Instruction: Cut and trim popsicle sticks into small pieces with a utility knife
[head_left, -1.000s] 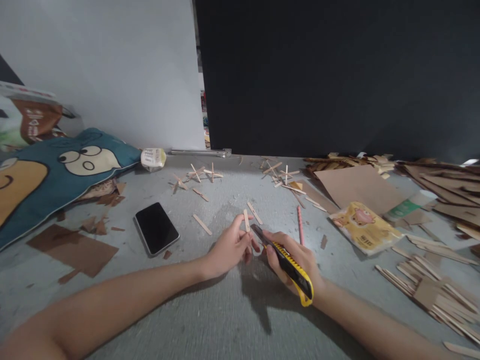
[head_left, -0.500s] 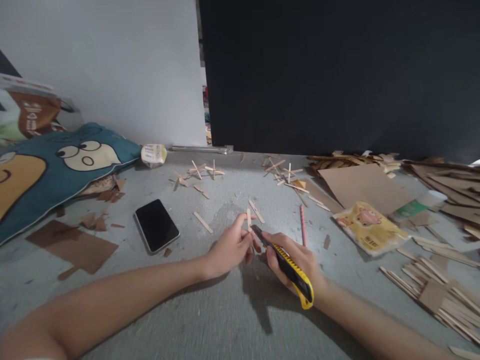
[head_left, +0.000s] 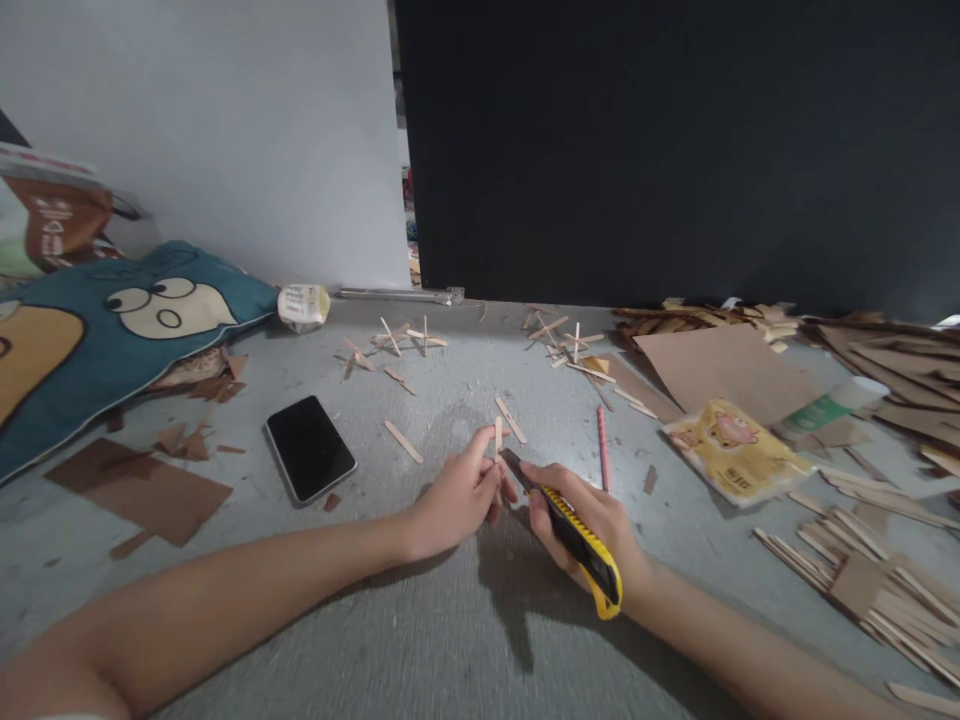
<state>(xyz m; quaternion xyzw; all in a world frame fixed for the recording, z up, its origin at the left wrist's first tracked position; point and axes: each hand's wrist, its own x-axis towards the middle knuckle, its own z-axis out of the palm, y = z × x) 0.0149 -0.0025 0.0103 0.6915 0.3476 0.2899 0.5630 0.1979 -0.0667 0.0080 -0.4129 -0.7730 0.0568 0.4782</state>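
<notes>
Between the thumb and fingers of my left hand (head_left: 466,487) a short wooden craft stick (head_left: 498,436) is pinched, standing nearly upright. My right hand (head_left: 585,515) grips a yellow and black utility knife (head_left: 577,545). Its blade (head_left: 513,458) points up and left, right beside the stick; whether it touches the wood I cannot tell. Just beyond my fingers lies another craft stick (head_left: 511,420) that has a mark or notch in it. A plain stick (head_left: 403,441) rests on the table to the left of my left hand.
A phone (head_left: 310,448) and cut cardboard (head_left: 142,488) lie left, near a blue cushion (head_left: 135,330). Crossed-stick pieces (head_left: 425,338) stand farther back. On the right are a pink striped pencil-like rod (head_left: 603,448), a yellow packet (head_left: 735,450), a glue-like tube (head_left: 836,405) and bundled sticks (head_left: 862,580).
The view has shifted slightly, so the whole scene sits a little farther left. Both hands keep their holds, with the blade still close to the stick.
</notes>
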